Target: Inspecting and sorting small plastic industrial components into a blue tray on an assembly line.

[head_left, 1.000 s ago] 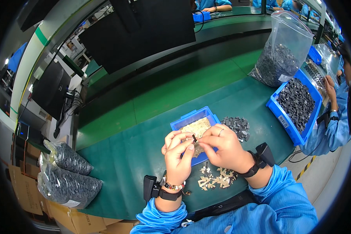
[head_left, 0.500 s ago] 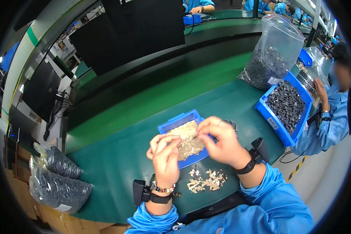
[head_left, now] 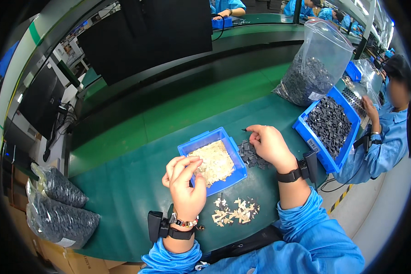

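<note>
My right hand (head_left: 270,144) has moved over a pile of small dark plastic pieces (head_left: 250,154), pinching a small black plastic piece (head_left: 245,130) at its fingertips. By the left side of a blue tray (head_left: 220,186) is my left hand (head_left: 186,185). Its fingers are loosely bent, the thumb stands apart from the index finger, and nothing shows between them. Thin cream-coloured pieces (head_left: 216,160) fill much of the tray. A mixed heap of small cream and black pieces (head_left: 236,213) lies on the green table in front of it.
A larger blue bin of black parts (head_left: 329,121) and a clear bag of dark parts (head_left: 308,75) stand to the right. Two filled bags (head_left: 61,223) sit at the left table edge. A co-worker (head_left: 381,137) works beyond the bin. A dark panel (head_left: 146,41) hangs ahead.
My hands were close together over the tray and have separated. The right hand has gone right to the dark pile, with a black piece now visible in its pinch. The left stays near the tray.
</note>
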`<action>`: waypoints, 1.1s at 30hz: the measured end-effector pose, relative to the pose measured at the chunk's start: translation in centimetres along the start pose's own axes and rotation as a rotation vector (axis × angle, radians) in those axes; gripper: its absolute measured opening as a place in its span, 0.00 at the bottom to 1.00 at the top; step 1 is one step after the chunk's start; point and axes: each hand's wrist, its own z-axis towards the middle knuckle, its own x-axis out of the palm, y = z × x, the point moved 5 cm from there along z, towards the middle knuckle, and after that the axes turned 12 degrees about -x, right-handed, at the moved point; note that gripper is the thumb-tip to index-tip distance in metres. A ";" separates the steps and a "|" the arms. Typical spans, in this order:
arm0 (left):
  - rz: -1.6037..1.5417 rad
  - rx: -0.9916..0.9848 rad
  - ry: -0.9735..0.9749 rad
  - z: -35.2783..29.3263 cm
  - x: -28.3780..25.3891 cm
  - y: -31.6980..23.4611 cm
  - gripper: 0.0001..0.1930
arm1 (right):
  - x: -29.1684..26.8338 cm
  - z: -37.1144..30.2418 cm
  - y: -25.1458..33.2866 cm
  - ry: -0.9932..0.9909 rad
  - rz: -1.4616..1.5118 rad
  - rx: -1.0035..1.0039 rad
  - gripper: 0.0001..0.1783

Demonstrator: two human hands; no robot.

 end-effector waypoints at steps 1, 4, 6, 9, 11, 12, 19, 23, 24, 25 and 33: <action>-0.002 0.006 0.005 0.0 0.0 0.0 0.15 | 0.1 0.0 0.1 0.000 0.002 -0.002 0.19; -0.038 0.004 0.004 0.0 -0.2 0.2 0.13 | -0.3 0.3 0.8 -0.071 -0.046 -0.033 0.18; -0.045 0.025 -0.003 -0.2 -0.2 -0.3 0.12 | -1.6 0.1 2.7 -0.384 0.340 -0.287 0.16; -0.077 0.075 0.035 -0.5 -0.4 -1.1 0.10 | -0.1 -1.0 5.7 -0.436 0.673 -0.376 0.15; -0.089 0.108 0.090 -0.8 -0.2 -1.4 0.11 | -0.5 -1.9 9.1 -0.420 0.410 -0.633 0.15; -0.115 0.110 0.116 -1.0 -0.1 -1.3 0.12 | -0.3 -2.4 10.0 -0.463 0.412 -0.692 0.17; -0.196 0.083 0.072 -1.0 -0.3 -0.6 0.09 | 0.9 -3.5 10.6 -0.543 0.460 -0.764 0.23; -0.207 0.106 0.009 -0.6 -0.7 -0.6 0.06 | 1.7 -3.4 10.3 -0.445 0.638 -0.688 0.24; -0.209 0.107 -0.018 -0.5 -0.8 -0.6 0.06 | 2.1 -3.3 10.2 -0.410 0.715 -0.642 0.25; -0.208 0.107 -0.018 -0.4 -0.9 -0.5 0.06 | 2.2 -3.2 10.1 -0.410 0.715 -0.641 0.25; -0.178 0.146 -0.009 -0.3 -0.9 -0.8 0.05 | 2.8 -2.9 9.5 -0.357 0.785 -0.506 0.22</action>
